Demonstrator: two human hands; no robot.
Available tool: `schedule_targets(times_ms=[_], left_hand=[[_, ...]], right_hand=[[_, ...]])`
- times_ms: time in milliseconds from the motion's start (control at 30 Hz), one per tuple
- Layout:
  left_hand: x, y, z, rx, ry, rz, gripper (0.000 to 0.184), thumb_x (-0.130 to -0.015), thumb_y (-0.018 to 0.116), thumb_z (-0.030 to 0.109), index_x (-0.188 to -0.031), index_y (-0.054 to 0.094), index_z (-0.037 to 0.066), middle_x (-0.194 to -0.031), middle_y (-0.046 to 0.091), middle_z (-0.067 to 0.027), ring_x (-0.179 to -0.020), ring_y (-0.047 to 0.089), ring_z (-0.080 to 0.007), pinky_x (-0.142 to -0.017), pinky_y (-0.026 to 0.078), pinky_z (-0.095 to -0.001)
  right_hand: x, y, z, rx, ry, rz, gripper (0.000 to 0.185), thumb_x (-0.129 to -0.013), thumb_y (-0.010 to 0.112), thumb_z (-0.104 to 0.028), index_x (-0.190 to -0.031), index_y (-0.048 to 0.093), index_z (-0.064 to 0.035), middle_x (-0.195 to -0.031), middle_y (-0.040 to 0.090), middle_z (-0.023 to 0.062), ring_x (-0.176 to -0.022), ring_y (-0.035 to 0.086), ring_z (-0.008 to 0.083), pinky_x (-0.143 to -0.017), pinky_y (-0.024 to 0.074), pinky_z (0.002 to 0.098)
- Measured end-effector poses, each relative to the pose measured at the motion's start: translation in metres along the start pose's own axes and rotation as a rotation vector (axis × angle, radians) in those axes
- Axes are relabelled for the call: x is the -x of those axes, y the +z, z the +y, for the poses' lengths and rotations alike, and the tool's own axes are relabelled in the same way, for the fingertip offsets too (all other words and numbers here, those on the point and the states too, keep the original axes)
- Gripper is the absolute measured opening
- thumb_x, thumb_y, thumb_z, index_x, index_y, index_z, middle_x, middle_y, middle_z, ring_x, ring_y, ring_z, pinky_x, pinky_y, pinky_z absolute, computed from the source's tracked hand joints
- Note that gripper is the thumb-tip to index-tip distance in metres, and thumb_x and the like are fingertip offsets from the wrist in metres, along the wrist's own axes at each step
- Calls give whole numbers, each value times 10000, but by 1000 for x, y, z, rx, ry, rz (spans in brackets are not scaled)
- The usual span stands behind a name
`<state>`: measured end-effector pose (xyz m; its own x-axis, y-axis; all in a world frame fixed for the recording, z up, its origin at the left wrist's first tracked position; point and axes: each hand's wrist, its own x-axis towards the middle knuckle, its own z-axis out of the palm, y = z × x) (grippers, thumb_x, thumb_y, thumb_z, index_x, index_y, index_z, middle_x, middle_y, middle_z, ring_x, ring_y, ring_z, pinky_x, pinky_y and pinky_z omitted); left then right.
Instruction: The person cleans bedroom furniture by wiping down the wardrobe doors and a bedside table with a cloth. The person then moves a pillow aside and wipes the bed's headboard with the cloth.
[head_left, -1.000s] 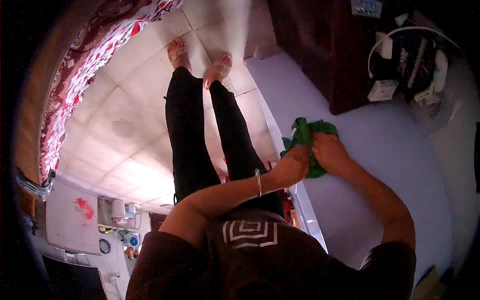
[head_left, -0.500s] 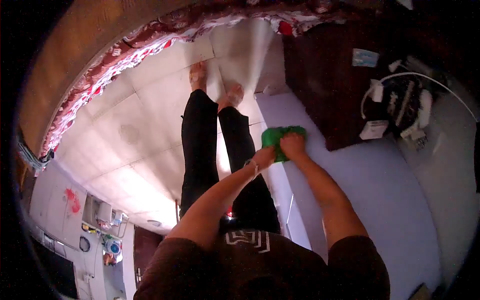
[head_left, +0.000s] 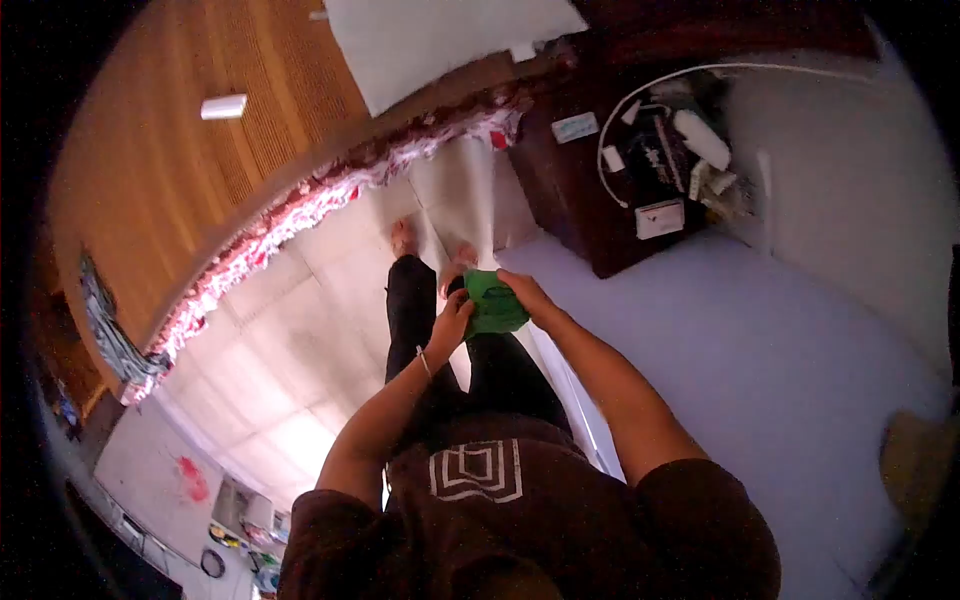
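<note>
A folded piece of green cloth (head_left: 497, 304) with a darker mark on its upper face is held up in front of my legs. My left hand (head_left: 456, 316), with a band on its wrist, grips the cloth's left edge. At the upper right corner, my right hand (head_left: 526, 294) pinches the cloth, its fingers partly behind it. The cloth looks fairly flat between the two hands. Whether it is a garment I cannot make out.
A pale lavender surface (head_left: 720, 370) spreads to my right. Beyond it, a dark brown cabinet (head_left: 565, 190) carries small boxes, a white cable (head_left: 690, 70) and clutter. A brown striped surface (head_left: 270, 60) with a ruffled red-and-white edge (head_left: 300, 210) lies ahead and left, above the tiled floor (head_left: 290, 330).
The green cloth has moved left, from over the pale surface to before my legs, and looks flatter. My hands have shifted from bunching it to holding its edges. The view has tilted up.
</note>
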<state>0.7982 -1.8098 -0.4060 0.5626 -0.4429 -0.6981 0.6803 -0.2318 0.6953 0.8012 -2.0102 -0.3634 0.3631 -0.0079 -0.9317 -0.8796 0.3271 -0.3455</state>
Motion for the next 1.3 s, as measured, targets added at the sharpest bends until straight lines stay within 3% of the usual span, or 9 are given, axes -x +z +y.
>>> schedule_targets(times_ms=[167, 233, 433, 500, 567, 833, 900, 1067, 1300], left_hand=[[49, 18, 126, 475, -141, -152, 550, -941, 388, 492, -1301, 433, 77, -1161, 556, -43, -951, 574, -150, -768, 512, -270], [71, 23, 175, 550, -201, -173, 379, -978, 376, 339, -1118, 562, 40, -989, 611, -35, -869, 598, -118, -758, 492, -266], [38, -25, 174, -379, 309, 36, 256, -878, 581, 231, -1028, 560, 25, -867, 615, -51, -787, 570, -117, -674, 460, -259], [36, -35, 196, -319, 304, 0, 273, -834, 630, 247, -993, 549, 41, -843, 624, -77, -807, 594, -158, -667, 463, -311], [24, -44, 213, -745, 342, 28, 264, -840, 618, 243, -999, 536, 49, -858, 628, -124, -839, 620, -240, -698, 468, -367], [-70, -83, 299, -829, 415, -280, 337, -818, 620, 219, -1088, 529, 39, -919, 625, -173, -880, 617, -308, -751, 483, -386], [-173, -129, 246, -609, 481, -317, 354, -811, 604, 228, -1100, 543, 33, -881, 624, -187, -844, 626, -298, -721, 490, -391], [-146, -143, 432, -1575, 445, -490, 376, -810, 586, 252, -1105, 550, 22, -856, 653, -155, -822, 634, -296, -697, 499, -397], [-307, -202, 335, -183, -197, 401, 470, -817, 594, 294, -1187, 510, 16, -1000, 621, -148, -858, 612, -301, -723, 500, -385]], right_hand=[[67, 21, -65, -364, 29, -270, 359, -889, 501, -372, -994, 626, -52, -914, 654, 57, -799, 632, 163, -766, 505, 303], [72, 26, -77, -415, -2, -358, 350, -886, 504, -358, -997, 621, -48, -909, 652, 64, -802, 633, 164, -774, 507, 307], [69, 2, -93, -142, -206, -518, 225, -822, 574, -219, -968, 615, -53, -862, 636, 48, -761, 608, 149, -720, 503, 298], [67, -6, -99, -15, -183, -511, 227, -809, 585, -208, -977, 611, -58, -862, 629, 45, -765, 600, 142, -716, 496, 287], [73, -11, -112, 121, -160, -489, 233, -796, 596, -197, -987, 607, -64, -861, 622, 42, -770, 592, 136, -712, 490, 276], [92, -6, -133, -229, -126, 111, 420, -736, 629, -137, -1136, 531, -57, -944, 605, 64, -828, 601, 188, -782, 484, 317], [96, -8, -136, -312, -150, 138, 438, -736, 613, -134, -1157, 520, -51, -974, 604, 71, -856, 601, 195, -797, 482, 321], [158, 11, -149, -712, -398, 141, 477, -738, 557, -132, -1200, 494, -28, -1063, 592, 88, -941, 592, 214, -832, 481, 338], [182, 20, -127, -1070, -505, 243, 513, -745, 602, -142, -1222, 472, -4, -1112, 571, 122, -977, 590, 272, -801, 528, 409]])
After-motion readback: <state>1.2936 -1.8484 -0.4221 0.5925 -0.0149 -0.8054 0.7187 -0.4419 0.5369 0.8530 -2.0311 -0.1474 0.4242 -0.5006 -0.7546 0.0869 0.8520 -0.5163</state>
